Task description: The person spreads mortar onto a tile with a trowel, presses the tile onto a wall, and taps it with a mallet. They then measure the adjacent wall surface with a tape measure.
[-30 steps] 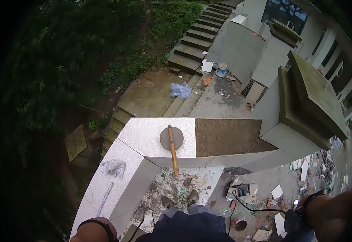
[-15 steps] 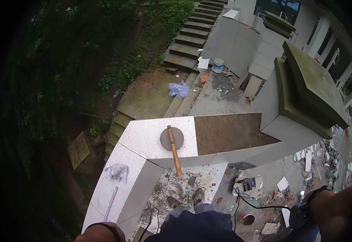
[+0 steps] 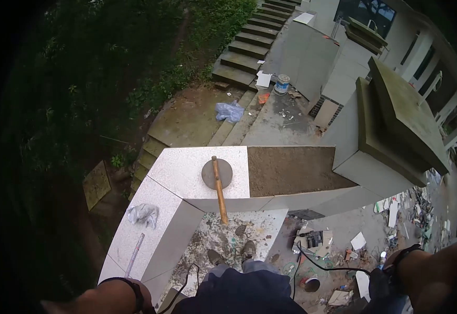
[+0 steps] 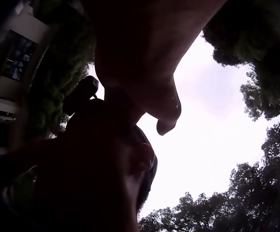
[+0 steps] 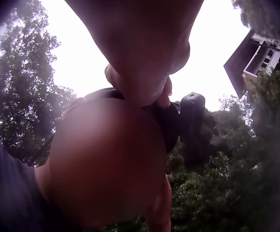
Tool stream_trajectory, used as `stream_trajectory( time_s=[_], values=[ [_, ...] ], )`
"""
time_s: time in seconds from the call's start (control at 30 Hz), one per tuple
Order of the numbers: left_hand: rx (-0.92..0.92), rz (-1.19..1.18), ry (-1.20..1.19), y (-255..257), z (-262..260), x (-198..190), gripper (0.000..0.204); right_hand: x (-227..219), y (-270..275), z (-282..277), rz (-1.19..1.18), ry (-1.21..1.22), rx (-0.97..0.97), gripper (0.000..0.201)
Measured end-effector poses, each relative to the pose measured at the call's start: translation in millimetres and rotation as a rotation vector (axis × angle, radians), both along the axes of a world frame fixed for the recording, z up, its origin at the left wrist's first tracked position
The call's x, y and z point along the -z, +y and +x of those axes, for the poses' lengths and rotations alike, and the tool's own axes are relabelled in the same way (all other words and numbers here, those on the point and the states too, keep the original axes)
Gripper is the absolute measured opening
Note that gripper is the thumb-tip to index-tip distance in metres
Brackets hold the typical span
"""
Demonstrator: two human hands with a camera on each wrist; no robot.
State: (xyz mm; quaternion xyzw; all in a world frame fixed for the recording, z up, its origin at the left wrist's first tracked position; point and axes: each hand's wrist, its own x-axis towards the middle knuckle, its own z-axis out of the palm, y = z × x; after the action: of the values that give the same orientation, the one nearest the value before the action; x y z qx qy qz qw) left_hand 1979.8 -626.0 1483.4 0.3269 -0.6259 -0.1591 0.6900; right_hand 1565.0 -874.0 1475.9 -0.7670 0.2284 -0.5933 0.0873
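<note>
Both hands are raised to the person's head. My left hand (image 4: 140, 63) shows dark against the sky in the left wrist view, thumb pointing down beside the head; its other fingers are hidden. In the right wrist view, my right hand (image 5: 145, 63) is at the top of the head, right by a black head-worn device (image 5: 193, 113); most of its fingers are hidden, so I cannot tell whether it grips the strap. The head view shows only banded wrists at the bottom corners. A wooden-handled mallet (image 3: 219, 196) with a round grey head lies on a speckled white slab (image 3: 186, 172).
A crumpled plastic bag (image 3: 143, 214) and a tape-like strip (image 3: 135, 255) lie on the left wall top. Brown mortar (image 3: 291, 170) fills the section right of the slab. A power tool (image 3: 314, 239), black cable (image 3: 333, 269) and rubble lie below. Steps (image 3: 244, 60) climb behind.
The head view has shifted slightly, first one way and then back. More of the left forearm shows at the lower left. The mallet and bag stay where they were.
</note>
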Motion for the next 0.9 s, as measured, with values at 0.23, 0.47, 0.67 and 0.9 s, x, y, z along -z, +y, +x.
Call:
stream_trajectory(
  time_s=[0.23,0.47,0.67,0.9],
  values=[
    [0.019,-0.004,-0.034,2.1,1.4,-4.7,0.038,-1.7,-1.8,1.1,-0.004,0.001,0.004,0.079],
    [0.011,-0.012,-0.041,15.0,-2.0,-8.5,0.038,-1.8,-9.4,6.8,0.0,0.012,-0.024,0.08],
    [0.011,-0.052,-0.069,42.3,-5.5,-19.6,0.038,6.0,-23.9,23.4,0.011,0.0,-0.078,0.081],
    [-0.088,-0.12,0.048,98.8,12.0,-14.7,0.039,15.6,-41.2,48.4,0.023,0.014,-0.151,0.082]
  ],
)
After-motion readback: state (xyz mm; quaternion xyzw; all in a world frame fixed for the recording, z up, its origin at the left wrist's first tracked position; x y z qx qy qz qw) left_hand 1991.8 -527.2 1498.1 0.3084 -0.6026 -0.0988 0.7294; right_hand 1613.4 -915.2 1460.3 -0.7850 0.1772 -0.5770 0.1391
